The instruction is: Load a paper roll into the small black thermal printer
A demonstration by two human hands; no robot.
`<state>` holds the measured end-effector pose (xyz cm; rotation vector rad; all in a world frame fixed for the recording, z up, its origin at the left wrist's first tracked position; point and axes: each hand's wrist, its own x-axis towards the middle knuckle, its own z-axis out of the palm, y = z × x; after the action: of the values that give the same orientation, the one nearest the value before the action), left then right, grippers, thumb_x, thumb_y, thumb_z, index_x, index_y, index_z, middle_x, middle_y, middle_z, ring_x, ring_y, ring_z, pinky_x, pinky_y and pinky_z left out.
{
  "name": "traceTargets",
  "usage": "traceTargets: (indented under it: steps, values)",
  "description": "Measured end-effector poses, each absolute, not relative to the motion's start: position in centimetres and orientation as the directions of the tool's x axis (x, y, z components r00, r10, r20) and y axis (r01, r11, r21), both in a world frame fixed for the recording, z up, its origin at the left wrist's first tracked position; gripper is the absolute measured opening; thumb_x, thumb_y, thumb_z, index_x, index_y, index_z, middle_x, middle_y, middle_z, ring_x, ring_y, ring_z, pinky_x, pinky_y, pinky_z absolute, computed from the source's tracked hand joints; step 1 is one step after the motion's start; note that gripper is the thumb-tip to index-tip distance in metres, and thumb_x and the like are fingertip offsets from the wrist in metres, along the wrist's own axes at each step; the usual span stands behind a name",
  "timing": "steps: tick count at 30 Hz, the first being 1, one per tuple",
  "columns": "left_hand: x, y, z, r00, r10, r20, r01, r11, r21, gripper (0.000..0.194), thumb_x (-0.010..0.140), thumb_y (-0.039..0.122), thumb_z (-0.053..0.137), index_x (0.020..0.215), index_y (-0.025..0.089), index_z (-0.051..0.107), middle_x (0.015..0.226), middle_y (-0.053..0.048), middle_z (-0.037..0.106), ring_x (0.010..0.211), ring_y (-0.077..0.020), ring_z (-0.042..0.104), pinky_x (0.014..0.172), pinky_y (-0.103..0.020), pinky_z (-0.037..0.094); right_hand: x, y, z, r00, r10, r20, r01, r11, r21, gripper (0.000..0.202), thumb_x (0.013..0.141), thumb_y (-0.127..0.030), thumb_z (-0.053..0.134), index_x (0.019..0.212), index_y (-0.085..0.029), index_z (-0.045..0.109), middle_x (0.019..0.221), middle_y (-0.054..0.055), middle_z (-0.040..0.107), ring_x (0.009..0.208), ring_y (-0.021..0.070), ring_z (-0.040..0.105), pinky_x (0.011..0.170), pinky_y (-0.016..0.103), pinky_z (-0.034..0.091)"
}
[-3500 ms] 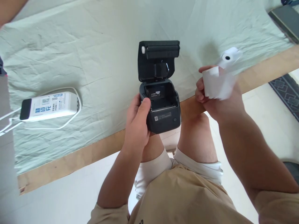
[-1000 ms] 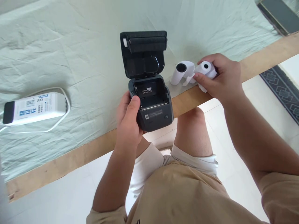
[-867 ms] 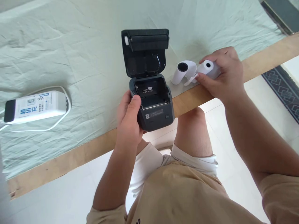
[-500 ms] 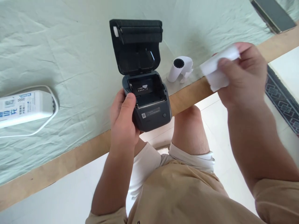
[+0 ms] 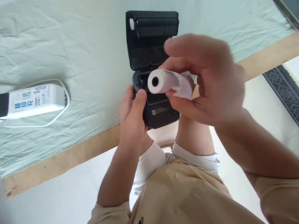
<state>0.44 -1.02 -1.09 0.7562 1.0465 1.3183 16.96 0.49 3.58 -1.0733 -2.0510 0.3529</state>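
Observation:
My left hand [image 5: 134, 112] is closed on the left side of a small black label printer [image 5: 161, 115], its thumb along the rim of the paper bay. The printer's lid [image 5: 147, 46] stands raised, with a roller across its far edge. My right hand [image 5: 207, 77] grips a white paper roll [image 5: 165, 82] between thumb and fingers, the dark hole of its core facing left. The roll is over the right part of the open bay and hides much of it; whether it touches the printer I cannot tell. Some loose paper lies along the roll.
A white power strip [image 5: 37, 99] with a looped white cable lies on the pale green cloth [image 5: 93, 62] at left. The table's wooden edge [image 5: 93, 140] runs below the printer. A dark flat object [image 5: 289, 12] sits at the upper right corner.
My right hand has brought the paper roll leftward to the printer and turned its core end toward the left. The second roll on the cloth is now hidden behind that hand.

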Motion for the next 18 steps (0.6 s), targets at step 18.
traceTargets:
  steps: [18]
  values:
    - [0.0,-1.2,-1.2,0.0,0.974,-0.225,-0.39,0.207,0.897,0.022,0.101,0.047,0.069,0.11,0.027,0.071,0.117,-0.004,0.08,0.13,-0.0305,0.072,0.092,-0.035,0.068,17.3,3.6,1.2,-0.383,0.794,0.472,0.633,0.598,-0.492,0.02,0.094,-0.024,0.055,0.111,-0.034,0.056,0.116,-0.002,0.079,0.107,0.0249,0.077,0.093,0.049,0.064]
